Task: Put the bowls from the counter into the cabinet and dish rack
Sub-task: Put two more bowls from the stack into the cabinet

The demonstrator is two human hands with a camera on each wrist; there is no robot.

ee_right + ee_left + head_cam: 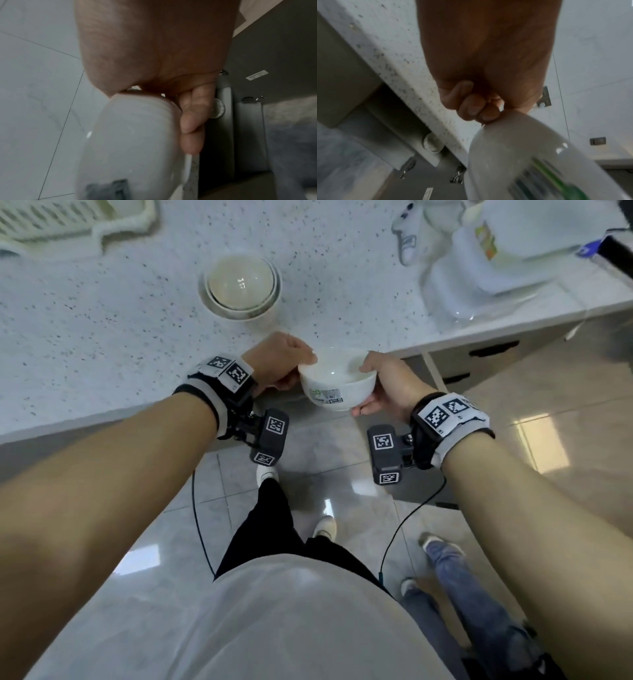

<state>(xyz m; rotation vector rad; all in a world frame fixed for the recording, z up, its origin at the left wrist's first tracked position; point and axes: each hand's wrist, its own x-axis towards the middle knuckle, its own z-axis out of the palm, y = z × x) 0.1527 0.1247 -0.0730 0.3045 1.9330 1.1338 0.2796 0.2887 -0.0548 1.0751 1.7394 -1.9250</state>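
A white bowl [337,383] with a label on its side hangs in the air just past the counter's front edge, held from both sides. My left hand [282,361] grips its left rim, thumb over the lip. My right hand [385,381] holds the right side with fingers under the base. In the left wrist view, curled fingers [476,106] press on the bowl [522,155]. In the right wrist view, fingers [193,121] lie along the bowl's [133,142] wall. A stack of nested white bowls [241,287] stands on the counter behind.
The speckled counter [102,337] runs across the top. A cream dish rack [68,220] sits at the far left corner. White containers [513,251] crowd the far right. Drawers [493,350] lie below the counter's right part. Another person's jeans and shoes [445,559] stand to my right.
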